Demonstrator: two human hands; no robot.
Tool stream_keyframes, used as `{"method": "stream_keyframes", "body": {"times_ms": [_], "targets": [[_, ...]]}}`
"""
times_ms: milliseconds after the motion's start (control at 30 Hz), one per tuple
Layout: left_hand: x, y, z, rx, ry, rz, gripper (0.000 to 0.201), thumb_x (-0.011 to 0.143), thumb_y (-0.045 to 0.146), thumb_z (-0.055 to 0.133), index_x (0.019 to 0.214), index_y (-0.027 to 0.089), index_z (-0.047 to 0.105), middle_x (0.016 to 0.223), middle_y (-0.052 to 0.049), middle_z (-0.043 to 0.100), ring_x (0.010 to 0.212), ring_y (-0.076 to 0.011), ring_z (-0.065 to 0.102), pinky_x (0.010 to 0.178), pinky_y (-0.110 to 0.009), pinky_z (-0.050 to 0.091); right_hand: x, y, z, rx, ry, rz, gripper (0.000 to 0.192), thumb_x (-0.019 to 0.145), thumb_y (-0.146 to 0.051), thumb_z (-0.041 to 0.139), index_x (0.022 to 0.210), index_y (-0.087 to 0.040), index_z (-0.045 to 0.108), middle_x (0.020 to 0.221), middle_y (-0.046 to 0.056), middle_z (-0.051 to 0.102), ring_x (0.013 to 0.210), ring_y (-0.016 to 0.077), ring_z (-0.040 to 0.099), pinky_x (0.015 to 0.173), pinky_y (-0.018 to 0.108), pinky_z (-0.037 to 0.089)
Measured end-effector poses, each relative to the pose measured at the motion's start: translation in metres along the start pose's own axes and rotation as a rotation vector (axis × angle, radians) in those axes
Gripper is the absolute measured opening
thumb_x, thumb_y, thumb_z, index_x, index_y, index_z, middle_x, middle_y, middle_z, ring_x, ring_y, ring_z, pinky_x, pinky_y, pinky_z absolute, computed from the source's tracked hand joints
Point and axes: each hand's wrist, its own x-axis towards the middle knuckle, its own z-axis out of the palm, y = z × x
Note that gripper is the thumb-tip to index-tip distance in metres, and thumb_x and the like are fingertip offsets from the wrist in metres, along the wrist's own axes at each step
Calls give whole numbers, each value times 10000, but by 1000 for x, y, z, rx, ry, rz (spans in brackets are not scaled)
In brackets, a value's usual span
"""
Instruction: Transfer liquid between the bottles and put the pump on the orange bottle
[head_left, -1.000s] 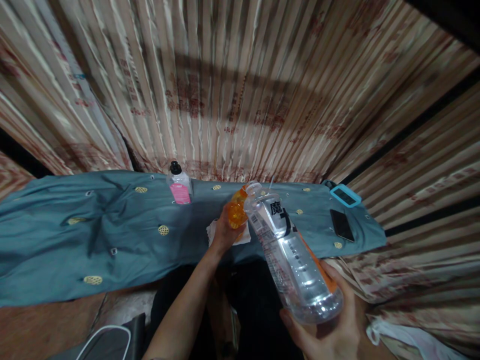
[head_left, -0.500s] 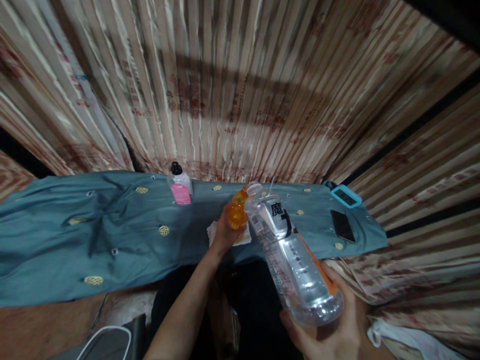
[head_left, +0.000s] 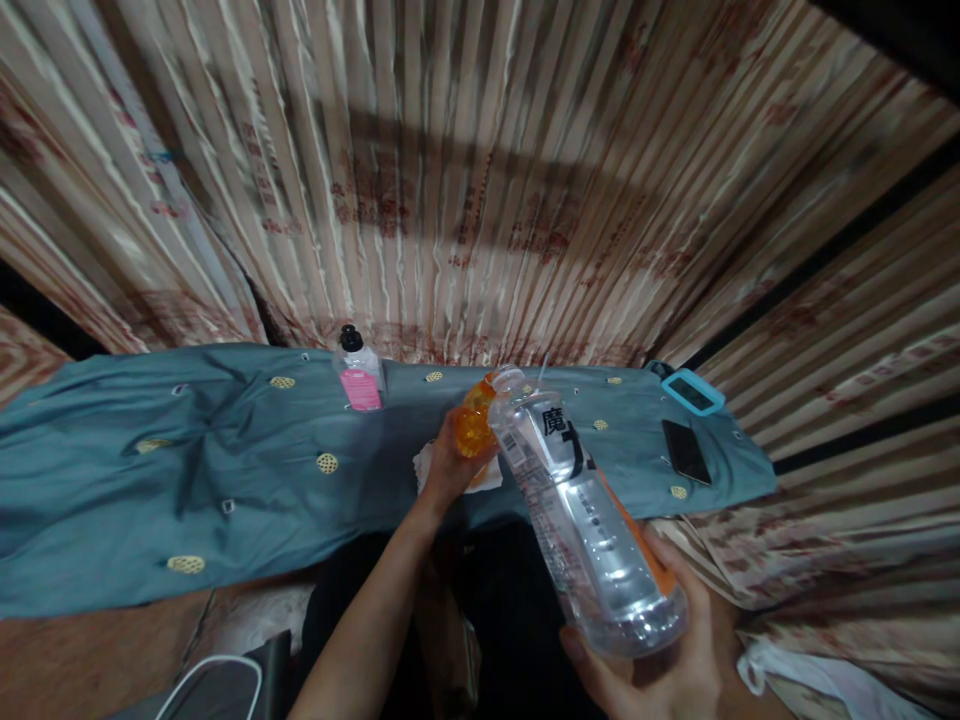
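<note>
1. The right hand [head_left: 660, 665] was cut off by the lower edge, its wrist out of view, and much of its palm lay hidden behind the base of the clear bottle [head_left: 581, 510]
2. The small orange bottle [head_left: 474, 425] was partly covered by the left hand [head_left: 446, 465] and by the clear bottle's neck; whether the two mouths touched could not be told
3. The white cloth [head_left: 491, 478] under the left hand showed only at its edges
4. The white cable [head_left: 206, 672] and the dark thing beside it ran off the bottom
5. The print on the pink-labelled bottle [head_left: 360, 378] was too small to read
</note>
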Motion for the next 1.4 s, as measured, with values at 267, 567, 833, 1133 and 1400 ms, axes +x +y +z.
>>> {"method": "stream_keyframes", "body": {"times_ms": [267,567,833,1133,1400], "targets": [[3,0,3,-61,35,40,527,685,335,775,1115,223,490,1073,-45,701,928,-205,699,806,-312,558,-1,4,3,44,-3,29,789,617,-501,777,1291,-196,504,1275,107,587,1124,286,603,836,341,504],[7,-8,2,13,79,110,543,644,277,786,1108,200,515,1098,-74,688,1033,-245,683,900,-362,549,-4,5,6,78,-3,98,849,587,-536,791,1303,-185,500,1257,122,611,1109,300,623,845,363,521],[6,4,2,-2,67,42,512,646,256,776,1080,218,507,1065,-46,712,941,-206,704,828,-309,557,-2,9,8,-4,17,-17,803,630,-535,764,1295,-174,495,1237,117,608,1116,290,624,894,363,507],[6,1,4,-77,91,57,548,626,310,806,1070,222,498,1028,-49,717,899,-217,715,793,-327,575,-5,8,14,126,22,127,836,588,-483,788,1300,-173,476,1294,156,571,1207,360,580,1025,495,433],[7,-4,4,-129,83,90,550,619,325,812,1059,212,503,1005,-55,717,885,-217,714,771,-324,578,-4,2,13,149,37,166,832,592,-483,785,1299,-169,481,1281,160,592,1157,332,625,924,415,518]]}}
